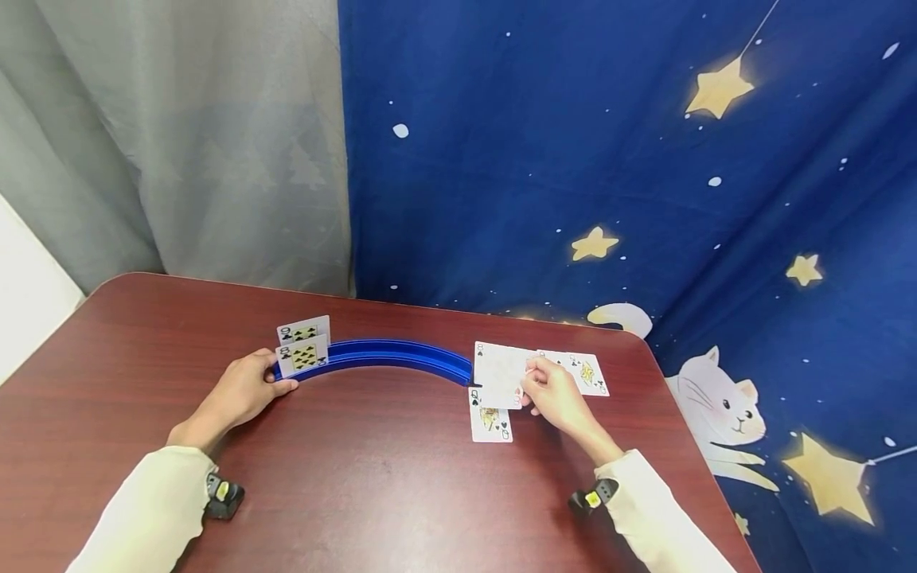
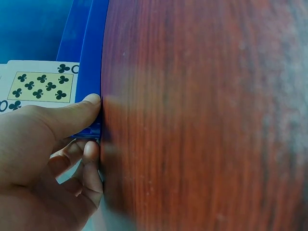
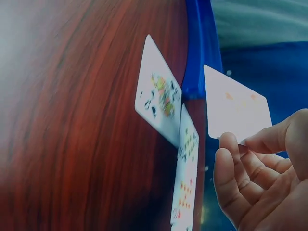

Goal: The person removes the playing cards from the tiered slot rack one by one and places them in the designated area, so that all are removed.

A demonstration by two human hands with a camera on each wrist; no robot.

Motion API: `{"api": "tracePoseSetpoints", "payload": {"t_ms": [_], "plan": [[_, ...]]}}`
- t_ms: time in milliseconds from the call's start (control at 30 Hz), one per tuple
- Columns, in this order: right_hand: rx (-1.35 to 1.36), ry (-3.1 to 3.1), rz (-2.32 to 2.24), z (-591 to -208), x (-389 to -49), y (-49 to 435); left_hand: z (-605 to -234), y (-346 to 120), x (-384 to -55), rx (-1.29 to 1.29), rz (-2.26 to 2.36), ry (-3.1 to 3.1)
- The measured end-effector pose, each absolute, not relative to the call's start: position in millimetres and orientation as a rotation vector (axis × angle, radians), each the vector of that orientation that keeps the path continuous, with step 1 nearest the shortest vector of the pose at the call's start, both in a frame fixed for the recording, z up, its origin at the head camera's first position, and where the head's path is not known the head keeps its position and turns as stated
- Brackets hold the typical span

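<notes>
The desk has reddish-brown wood grain; behind its left part hangs a grey curtain; behind its right part, a blue curtain with printed yellow stars and white cat; pale light shines on the desk's front.

Got a curved blue rack across the middle of the frame, on a reddish-brown surface. Holding its left end with the left grip, just beside two overlapping club cards at centre-left. Pinching a washed-out card with the right grip, right of centre. Can also see a lower face card and a right-hand face card near it. Behind all that, got a grey curtain upper left, plus a starry blue curtain upper right.
</notes>
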State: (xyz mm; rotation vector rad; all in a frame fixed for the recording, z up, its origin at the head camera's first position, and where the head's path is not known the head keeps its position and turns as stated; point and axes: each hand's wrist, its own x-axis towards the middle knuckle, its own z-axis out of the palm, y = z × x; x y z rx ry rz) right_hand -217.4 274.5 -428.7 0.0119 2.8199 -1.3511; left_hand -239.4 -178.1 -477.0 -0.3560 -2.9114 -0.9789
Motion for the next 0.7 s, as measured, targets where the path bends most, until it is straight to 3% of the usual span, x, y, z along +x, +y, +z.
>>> {"api": "tracePoseSetpoints", "payload": {"t_ms": [700], "plan": [[0.117, 2.760, -1.108, -446, -209, 319, -477, -178, -241, -0.365, -0.975, -2.897]]}}
